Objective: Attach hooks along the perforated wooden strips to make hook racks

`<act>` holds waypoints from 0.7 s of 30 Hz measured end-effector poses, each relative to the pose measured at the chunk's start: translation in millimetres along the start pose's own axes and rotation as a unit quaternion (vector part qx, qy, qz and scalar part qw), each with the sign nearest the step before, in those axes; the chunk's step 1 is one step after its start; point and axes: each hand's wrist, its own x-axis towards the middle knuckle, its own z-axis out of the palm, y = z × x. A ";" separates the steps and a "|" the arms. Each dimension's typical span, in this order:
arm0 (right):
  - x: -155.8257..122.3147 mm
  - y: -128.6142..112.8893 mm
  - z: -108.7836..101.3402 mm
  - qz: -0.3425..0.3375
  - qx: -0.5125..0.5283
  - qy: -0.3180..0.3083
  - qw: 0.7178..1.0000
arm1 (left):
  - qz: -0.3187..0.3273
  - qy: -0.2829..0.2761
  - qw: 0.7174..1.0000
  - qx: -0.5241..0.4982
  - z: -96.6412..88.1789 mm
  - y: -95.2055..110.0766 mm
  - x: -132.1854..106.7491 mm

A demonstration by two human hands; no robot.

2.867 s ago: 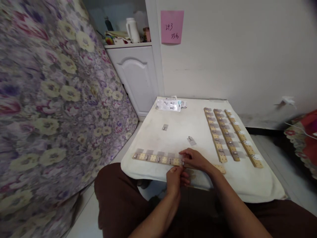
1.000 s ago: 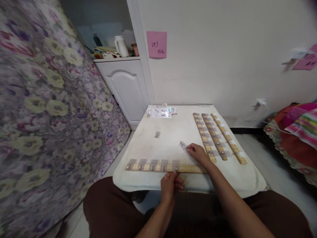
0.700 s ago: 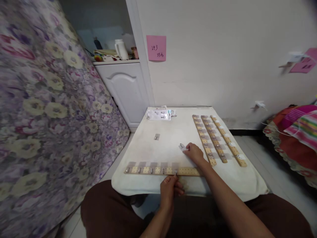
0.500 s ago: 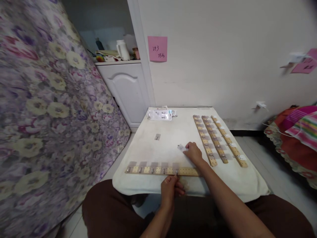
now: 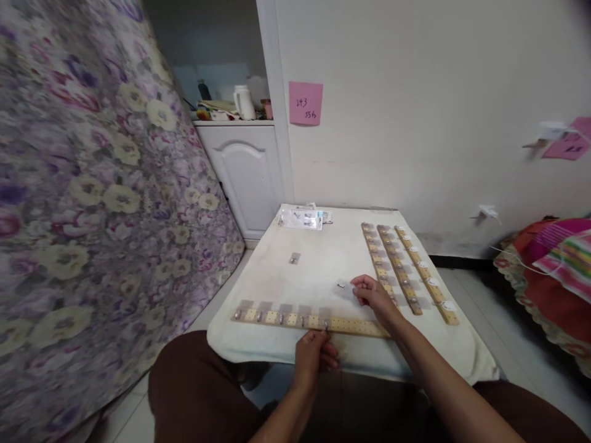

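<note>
Head view | right of centre: right hand [image 5: 375,299] pinches clear packet [image 5: 347,290] with metal piece [image 5: 340,286] | lower centre: left hand [image 5: 310,355] curls fingers at wooden strip [image 5: 353,325], grip cannot be told | upper centre: pink note [image 5: 305,103] reads "243", characters beneath unclear

Near strip [image 5: 348,326]: right end hidden behind forearm [image 5: 429,357]
Bag [image 5: 343,287] at right hand [image 5: 367,292]: contents too small to identify
Curtain [image 5: 92,184]: cut off at left
Right wall note [image 5: 570,143]: cut off at right
</note>
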 end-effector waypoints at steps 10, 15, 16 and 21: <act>-32.4 -6.3 -8.7 0.024 0.076 -0.067 0.995 | 0.011 -0.042 0.999 0.021 11.0 -2.0 -27.9; -41.4 -9.0 -14.3 0.042 0.020 -0.166 0.985 | 0.051 -0.081 0.995 0.006 27.8 7.8 -39.5; -43.5 -10.0 -15.1 0.048 0.008 -0.177 0.983 | 0.060 -0.086 0.994 0.004 30.3 10.4 -40.3; -49.8 -12.2 -14.4 0.057 -0.042 -0.173 0.982 | 0.062 -0.094 0.994 0.002 36.2 13.8 -39.8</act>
